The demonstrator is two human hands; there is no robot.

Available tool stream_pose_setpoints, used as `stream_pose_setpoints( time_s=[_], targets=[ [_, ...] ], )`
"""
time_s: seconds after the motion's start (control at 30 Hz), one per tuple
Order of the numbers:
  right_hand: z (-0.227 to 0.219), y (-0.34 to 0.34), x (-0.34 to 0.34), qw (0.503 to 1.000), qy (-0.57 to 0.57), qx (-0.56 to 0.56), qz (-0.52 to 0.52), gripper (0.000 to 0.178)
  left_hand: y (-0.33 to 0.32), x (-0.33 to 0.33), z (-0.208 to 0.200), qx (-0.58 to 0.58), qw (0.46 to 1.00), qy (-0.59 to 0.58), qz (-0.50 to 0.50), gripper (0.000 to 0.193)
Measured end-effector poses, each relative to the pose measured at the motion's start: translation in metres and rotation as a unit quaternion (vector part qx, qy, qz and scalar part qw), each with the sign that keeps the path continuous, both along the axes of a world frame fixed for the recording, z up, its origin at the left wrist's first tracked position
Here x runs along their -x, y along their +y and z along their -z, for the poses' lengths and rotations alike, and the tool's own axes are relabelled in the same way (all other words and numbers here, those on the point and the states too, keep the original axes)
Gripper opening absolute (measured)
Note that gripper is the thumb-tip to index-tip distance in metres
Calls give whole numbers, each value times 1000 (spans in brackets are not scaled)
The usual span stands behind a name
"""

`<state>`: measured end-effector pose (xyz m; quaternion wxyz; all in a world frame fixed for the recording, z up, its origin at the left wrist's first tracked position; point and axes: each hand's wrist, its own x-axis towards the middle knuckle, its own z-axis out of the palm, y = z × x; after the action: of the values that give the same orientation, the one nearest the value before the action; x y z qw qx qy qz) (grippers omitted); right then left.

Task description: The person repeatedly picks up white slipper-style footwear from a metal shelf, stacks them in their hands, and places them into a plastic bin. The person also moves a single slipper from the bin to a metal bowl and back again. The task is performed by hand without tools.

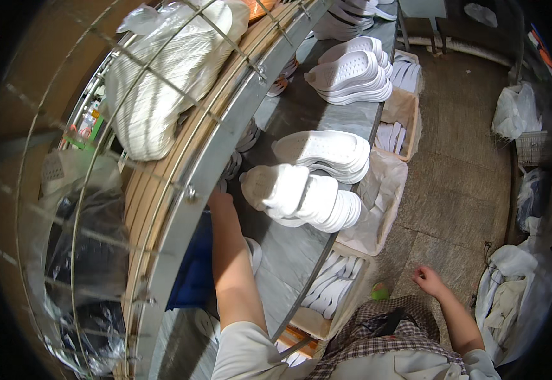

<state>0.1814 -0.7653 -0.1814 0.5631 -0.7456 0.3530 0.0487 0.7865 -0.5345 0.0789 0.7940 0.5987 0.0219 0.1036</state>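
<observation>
My left arm reaches in under the metal edge of the upper shelf. Of my left hand (220, 199) only the part near the wrist shows; its fingers are hidden behind that edge, beside white-and-dark shoes (232, 166). What it touches cannot be seen. Away from the bench, my right hand (428, 280) hangs over the floor with its fingers curled in and nothing visible in them. Nearest my left arm on the grey bench (295, 247) lies a fanned stack of white shoe soles (311, 197). Behind it sit further sole stacks (327, 152) (352, 73).
Below the bench edge stand lined baskets (387, 212) (333, 288) with white pieces inside. A wire grid fronts the upper shelf, where a plastic bag of white soles (168, 82) lies. A blue bin (193, 272) sits beneath. Plastic bags (517, 285) line the right side.
</observation>
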Motion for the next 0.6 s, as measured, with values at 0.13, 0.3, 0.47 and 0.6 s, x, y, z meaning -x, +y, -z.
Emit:
stream_pose_setpoints(
  time_s=[0.13, 0.3, 0.47, 0.6],
  targets=[
    [23, 3, 58, 987, 154, 41, 10, 28, 21, -50, 19, 12, 997, 69, -36, 53],
    [48, 11, 141, 942, 326, 29, 74, 26, 35, -82, 38, 120, 976, 175, -49, 51],
    [61, 9, 176, 931, 336, -9, 140, 32, 43, -96, 50, 208, 950, 225, -59, 49],
    [54, 9, 157, 944, 318, -5, 89, 28, 44, -94, 53, 246, 935, 246, -67, 47]
  ],
)
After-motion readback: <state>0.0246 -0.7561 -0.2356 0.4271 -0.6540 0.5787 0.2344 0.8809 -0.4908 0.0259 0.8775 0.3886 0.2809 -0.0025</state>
